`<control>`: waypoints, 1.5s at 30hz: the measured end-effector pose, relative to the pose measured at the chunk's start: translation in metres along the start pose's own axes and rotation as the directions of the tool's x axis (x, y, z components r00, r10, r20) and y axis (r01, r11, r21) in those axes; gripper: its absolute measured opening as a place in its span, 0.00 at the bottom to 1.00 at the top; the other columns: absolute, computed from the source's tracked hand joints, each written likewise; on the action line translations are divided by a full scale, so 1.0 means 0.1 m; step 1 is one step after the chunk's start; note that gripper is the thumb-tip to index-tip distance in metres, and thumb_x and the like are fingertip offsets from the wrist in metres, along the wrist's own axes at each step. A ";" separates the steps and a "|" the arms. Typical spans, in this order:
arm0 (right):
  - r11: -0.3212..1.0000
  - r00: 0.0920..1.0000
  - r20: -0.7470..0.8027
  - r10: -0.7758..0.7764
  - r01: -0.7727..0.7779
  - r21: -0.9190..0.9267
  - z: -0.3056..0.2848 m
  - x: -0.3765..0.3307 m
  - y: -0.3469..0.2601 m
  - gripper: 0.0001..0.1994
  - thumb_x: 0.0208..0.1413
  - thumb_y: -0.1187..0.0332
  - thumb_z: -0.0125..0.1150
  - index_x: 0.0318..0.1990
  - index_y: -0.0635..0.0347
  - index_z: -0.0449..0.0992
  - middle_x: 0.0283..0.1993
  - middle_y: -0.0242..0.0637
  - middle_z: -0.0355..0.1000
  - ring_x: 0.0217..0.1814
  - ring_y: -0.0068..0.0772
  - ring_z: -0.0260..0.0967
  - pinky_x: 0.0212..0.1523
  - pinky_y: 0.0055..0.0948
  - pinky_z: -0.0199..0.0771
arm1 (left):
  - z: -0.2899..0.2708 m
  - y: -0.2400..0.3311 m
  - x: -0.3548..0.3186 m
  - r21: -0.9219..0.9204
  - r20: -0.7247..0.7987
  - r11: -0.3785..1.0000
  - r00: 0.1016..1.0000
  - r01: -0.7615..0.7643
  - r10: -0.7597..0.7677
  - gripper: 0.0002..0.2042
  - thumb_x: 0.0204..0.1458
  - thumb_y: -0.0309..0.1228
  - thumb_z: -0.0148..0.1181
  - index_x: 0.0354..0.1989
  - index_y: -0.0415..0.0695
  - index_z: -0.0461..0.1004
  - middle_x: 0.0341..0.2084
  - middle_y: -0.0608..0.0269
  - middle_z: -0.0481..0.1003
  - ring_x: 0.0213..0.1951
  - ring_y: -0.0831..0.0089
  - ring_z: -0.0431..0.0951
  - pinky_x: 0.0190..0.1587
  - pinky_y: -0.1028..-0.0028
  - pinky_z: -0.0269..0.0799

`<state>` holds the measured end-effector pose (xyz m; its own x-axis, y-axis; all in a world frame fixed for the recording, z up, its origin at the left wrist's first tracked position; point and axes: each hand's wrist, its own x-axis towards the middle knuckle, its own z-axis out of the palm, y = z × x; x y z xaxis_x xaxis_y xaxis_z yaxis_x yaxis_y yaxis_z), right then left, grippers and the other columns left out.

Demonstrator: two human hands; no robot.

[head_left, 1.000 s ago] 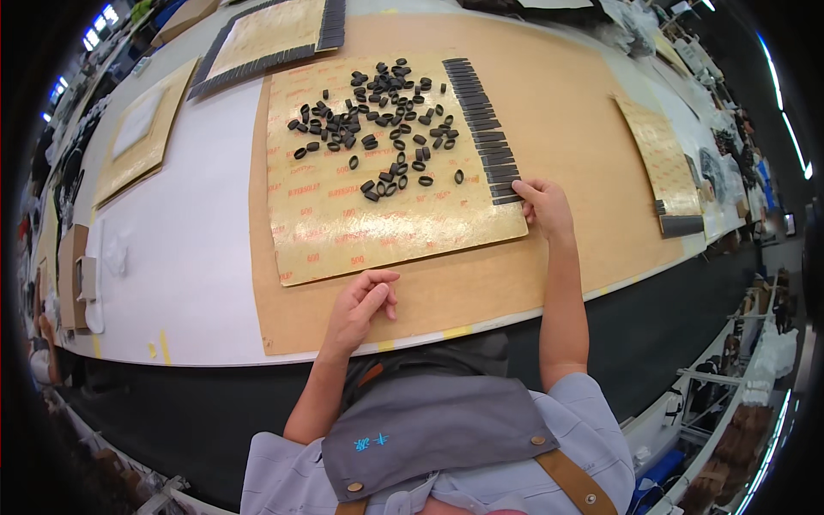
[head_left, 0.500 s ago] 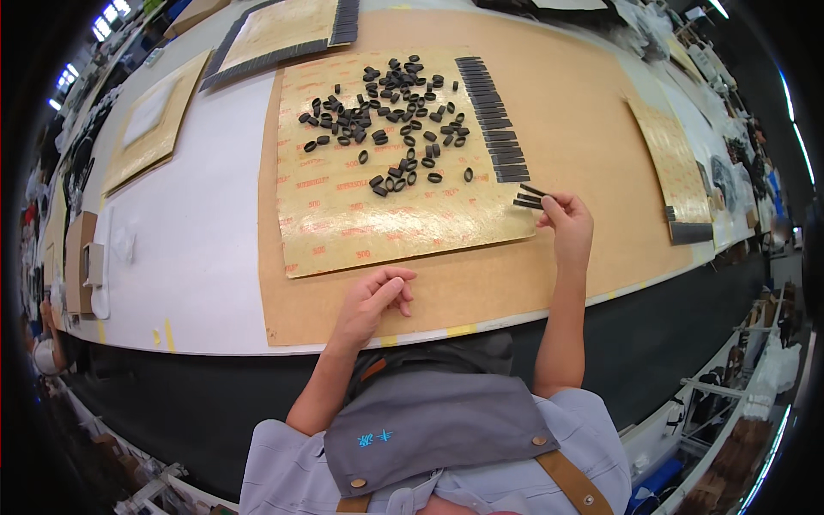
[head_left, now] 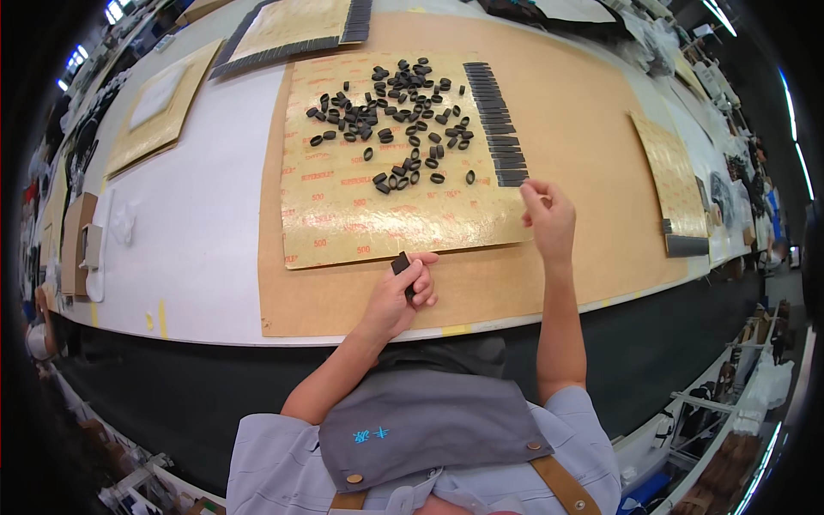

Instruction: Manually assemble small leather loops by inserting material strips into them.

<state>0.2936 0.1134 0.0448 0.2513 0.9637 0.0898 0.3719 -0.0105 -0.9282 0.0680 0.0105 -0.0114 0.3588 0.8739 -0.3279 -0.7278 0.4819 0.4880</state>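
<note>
My left hand (head_left: pixel 402 296) is closed around a short black strip or small stack of strips (head_left: pixel 402 263), just below the near edge of a shiny yellowish board (head_left: pixel 343 227). At the board's right edge, my right hand (head_left: pixel 549 219) has thumb and forefinger pinched together, beside the near end of a row of flat black strips (head_left: pixel 496 120). Whether a strip is between those fingers I cannot make out. Many small black oval loops (head_left: pixel 416 107) lie scattered over the board's far half.
Under the board spreads a tan sheet (head_left: pixel 592 197) on a white table (head_left: pixel 189 249). More yellowish boards stand at the far left (head_left: pixel 163 112), the back (head_left: pixel 287 34) and the right (head_left: pixel 665 176). A cardboard box (head_left: pixel 79 232) sits at the left edge.
Several black strips were in my right hand; now black strip material is in my left hand, which has moved up and right. My right hand has shifted slightly left, to the row's near end.
</note>
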 end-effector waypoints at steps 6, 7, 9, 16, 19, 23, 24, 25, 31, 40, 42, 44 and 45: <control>0.958 0.947 0.193 0.258 -0.277 0.077 -0.15 0.64 0.51 0.11 0.51 0.68 0.62 0.35 0.67 0.75 0.25 0.31 0.70 0.18 0.17 0.63 0.17 0.16 0.63 | 0.01 0.03 -0.02 -0.047 0.095 0.998 0.995 0.036 -0.032 0.15 0.63 0.38 0.40 0.45 0.38 0.66 0.17 0.73 0.53 0.17 0.82 0.51 0.24 0.79 0.55; 0.952 0.945 0.202 0.256 -0.283 0.118 -0.13 0.67 0.55 0.09 0.50 0.68 0.62 0.34 0.66 0.75 0.24 0.31 0.70 0.18 0.17 0.62 0.17 0.16 0.63 | 0.01 0.03 -0.02 -0.050 0.089 0.998 0.996 0.036 -0.031 0.15 0.63 0.38 0.40 0.45 0.38 0.66 0.17 0.73 0.53 0.17 0.82 0.51 0.24 0.79 0.55; 0.943 0.943 0.211 0.259 -0.294 0.157 -0.12 0.66 0.65 0.08 0.50 0.69 0.62 0.33 0.65 0.75 0.24 0.31 0.69 0.18 0.17 0.62 0.18 0.16 0.63 | 0.03 0.02 -0.01 0.020 0.093 0.999 0.995 0.035 -0.037 0.16 0.63 0.39 0.38 0.44 0.38 0.67 0.17 0.73 0.53 0.17 0.82 0.52 0.24 0.79 0.55; 0.926 0.988 0.014 0.155 -0.150 0.348 -0.13 0.25 0.40 0.05 0.50 0.74 0.62 0.31 0.65 0.74 0.24 0.31 0.69 0.21 0.19 0.65 0.24 0.17 0.68 | -0.01 0.02 0.01 0.009 0.044 1.000 0.999 0.013 -0.013 0.18 0.63 0.41 0.37 0.44 0.38 0.67 0.17 0.74 0.53 0.17 0.83 0.51 0.23 0.79 0.54; 0.952 0.985 0.141 -0.097 0.050 0.303 0.10 -0.42 0.01 0.03 0.48 0.78 0.62 0.30 0.65 0.74 0.26 0.32 0.70 0.27 0.24 0.69 0.31 0.21 0.71 | -0.02 0.01 -0.02 0.015 0.077 0.999 0.996 0.043 -0.044 0.20 0.62 0.44 0.39 0.44 0.39 0.67 0.17 0.74 0.53 0.17 0.83 0.51 0.23 0.79 0.54; 0.774 0.667 0.412 -0.621 0.604 0.189 0.48 -0.94 -0.08 0.08 0.42 0.81 0.65 0.32 0.66 0.76 0.30 0.37 0.72 0.29 0.29 0.71 0.31 0.22 0.71 | 0.05 -0.01 -0.01 -0.094 0.176 0.994 0.984 0.059 -0.041 0.19 0.60 0.47 0.44 0.43 0.43 0.68 0.18 0.74 0.53 0.17 0.84 0.51 0.22 0.79 0.53; 0.774 0.668 0.409 -0.621 0.606 0.185 0.49 -0.95 -0.10 0.08 0.42 0.81 0.65 0.32 0.66 0.76 0.30 0.37 0.72 0.29 0.29 0.71 0.31 0.22 0.71 | 0.08 0.00 -0.01 -0.001 -0.020 0.998 0.998 0.066 -0.066 0.16 0.60 0.45 0.44 0.41 0.44 0.68 0.19 0.74 0.57 0.18 0.84 0.54 0.21 0.79 0.54; 0.806 0.663 0.472 -0.581 0.551 0.217 0.49 -0.95 -0.12 0.08 0.42 0.81 0.66 0.32 0.65 0.75 0.30 0.36 0.72 0.28 0.28 0.70 0.29 0.22 0.71 | 0.11 0.00 -0.01 0.089 -0.217 0.992 0.974 0.087 -0.066 0.14 0.60 0.42 0.45 0.40 0.45 0.69 0.21 0.73 0.61 0.18 0.83 0.57 0.21 0.79 0.55; 0.999 0.999 0.022 -0.041 0.042 -0.021 0.11 0.25 0.04 0.12 0.53 0.66 0.60 0.37 0.68 0.75 0.26 0.32 0.71 0.20 0.17 0.65 0.20 0.17 0.64 | -0.03 -0.05 -0.02 -0.036 0.093 0.999 0.996 0.007 -0.004 0.10 0.59 0.34 0.46 0.36 0.38 0.67 0.22 0.63 0.68 0.23 0.73 0.69 0.26 0.74 0.65; 0.935 0.947 0.188 0.261 -0.296 0.194 0.11 1.00 0.66 0.10 0.50 0.66 0.63 0.31 0.65 0.76 0.18 0.30 0.69 0.14 0.15 0.59 0.13 0.15 0.55 | -0.02 0.01 -0.01 -0.018 0.060 1.000 0.998 0.016 -0.015 0.10 0.57 0.31 0.48 0.42 0.38 0.66 0.18 0.69 0.61 0.18 0.78 0.61 0.26 0.74 0.63; 0.933 0.960 0.152 0.235 -0.267 0.241 0.13 1.00 0.71 0.08 0.50 0.67 0.64 0.29 0.64 0.75 0.18 0.28 0.68 0.13 0.14 0.57 0.13 0.14 0.55 | 0.00 0.02 -0.01 -0.031 0.040 0.998 0.998 0.048 -0.047 0.10 0.57 0.32 0.48 0.42 0.38 0.66 0.17 0.72 0.57 0.17 0.82 0.56 0.23 0.77 0.58; 0.938 0.966 0.126 0.227 -0.252 0.238 0.14 0.95 0.70 0.08 0.50 0.68 0.64 0.29 0.64 0.75 0.18 0.28 0.67 0.13 0.14 0.57 0.13 0.14 0.55 | 0.00 0.03 -0.02 -0.044 0.036 0.997 0.997 0.064 -0.062 0.10 0.57 0.32 0.47 0.42 0.39 0.66 0.17 0.72 0.56 0.17 0.82 0.55 0.22 0.78 0.57; 0.943 0.971 0.097 0.217 -0.235 0.236 0.14 0.92 0.69 0.08 0.50 0.68 0.63 0.28 0.64 0.75 0.17 0.27 0.66 0.13 0.14 0.57 0.13 0.14 0.55 | -0.01 0.03 -0.02 -0.054 0.036 0.995 0.996 0.080 -0.078 0.10 0.58 0.32 0.47 0.41 0.39 0.66 0.17 0.73 0.56 0.17 0.82 0.54 0.22 0.78 0.55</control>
<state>0.3295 0.2050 -0.0163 0.2380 0.9597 -0.1495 0.0813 -0.1731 -0.9815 0.0649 0.0101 -0.0098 0.4351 0.8355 -0.3356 -0.7275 0.5459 0.4156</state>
